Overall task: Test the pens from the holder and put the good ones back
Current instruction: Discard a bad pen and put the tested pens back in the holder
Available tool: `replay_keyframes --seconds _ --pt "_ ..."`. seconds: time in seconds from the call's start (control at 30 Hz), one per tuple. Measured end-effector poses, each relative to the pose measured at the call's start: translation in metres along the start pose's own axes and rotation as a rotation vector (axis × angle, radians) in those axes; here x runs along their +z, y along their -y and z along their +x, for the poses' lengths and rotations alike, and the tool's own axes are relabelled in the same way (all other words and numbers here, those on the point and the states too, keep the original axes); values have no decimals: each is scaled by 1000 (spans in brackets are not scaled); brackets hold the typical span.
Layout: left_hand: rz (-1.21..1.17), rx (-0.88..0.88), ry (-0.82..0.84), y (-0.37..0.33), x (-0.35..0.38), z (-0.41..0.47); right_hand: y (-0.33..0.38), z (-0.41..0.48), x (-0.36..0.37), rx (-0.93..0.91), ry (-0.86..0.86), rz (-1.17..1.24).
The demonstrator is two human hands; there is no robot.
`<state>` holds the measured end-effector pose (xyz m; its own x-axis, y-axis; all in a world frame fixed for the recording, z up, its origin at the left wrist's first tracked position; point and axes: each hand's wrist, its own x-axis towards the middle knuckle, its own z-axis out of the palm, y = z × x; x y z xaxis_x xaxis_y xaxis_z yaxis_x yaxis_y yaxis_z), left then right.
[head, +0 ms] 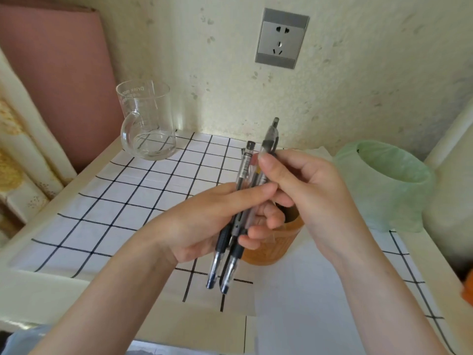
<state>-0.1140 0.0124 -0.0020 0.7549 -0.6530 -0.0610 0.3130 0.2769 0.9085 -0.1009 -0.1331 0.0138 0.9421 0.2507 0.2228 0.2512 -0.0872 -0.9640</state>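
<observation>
In the middle of the frame the left hand (204, 221) is gripping a bundle of pens (225, 265) around their barrels, tips pointing toward the lower edge. The right hand (314, 190) is pinching the upper part of the tallest pen (271, 134) between thumb and fingers. The orange-brown holder (271, 249) is standing just behind the hands on the checked cloth (128, 190), partly hidden by them, with white paper (294, 290) lying at lower right, a glass mug (148, 124) sitting at upper left and a green-lined bin (389, 180) at the right.
</observation>
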Motion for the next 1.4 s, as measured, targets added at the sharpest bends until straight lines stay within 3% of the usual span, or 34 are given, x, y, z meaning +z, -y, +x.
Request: replay_keyframes --seconds 0.07,0.23,0.37,0.47,0.67,0.8,0.93,1.13,1.27,1.4 --pt "52 -6 -8 -1 1 0 1 0 -1 45 -46 119" --pt "72 -66 32 -2 0 -2 -5 4 -6 -41 -229 85" --pt "29 -68 8 -1 -2 -2 -8 5 -9 28 5 101" --pt "36 -65 -3 -1 -3 -1 -7 5 -6 -5 46 109" --pt "95 19 -113 -1 -5 0 -10 7 -2 -123 -158 190" --pt "33 173 -393 -10 -21 -3 -2 10 -18 -275 -402 260" --pt "-174 264 -592 -14 -25 -5 -5 9 -16 -370 -494 26" --pt "-230 222 -673 -10 -15 3 -16 6 -4 -485 -282 -347" --pt "-346 220 -740 -9 -14 3 -26 5 3 -455 -128 -668" --pt "-361 266 -727 -7 -14 3 -29 7 0 -405 -112 -624"
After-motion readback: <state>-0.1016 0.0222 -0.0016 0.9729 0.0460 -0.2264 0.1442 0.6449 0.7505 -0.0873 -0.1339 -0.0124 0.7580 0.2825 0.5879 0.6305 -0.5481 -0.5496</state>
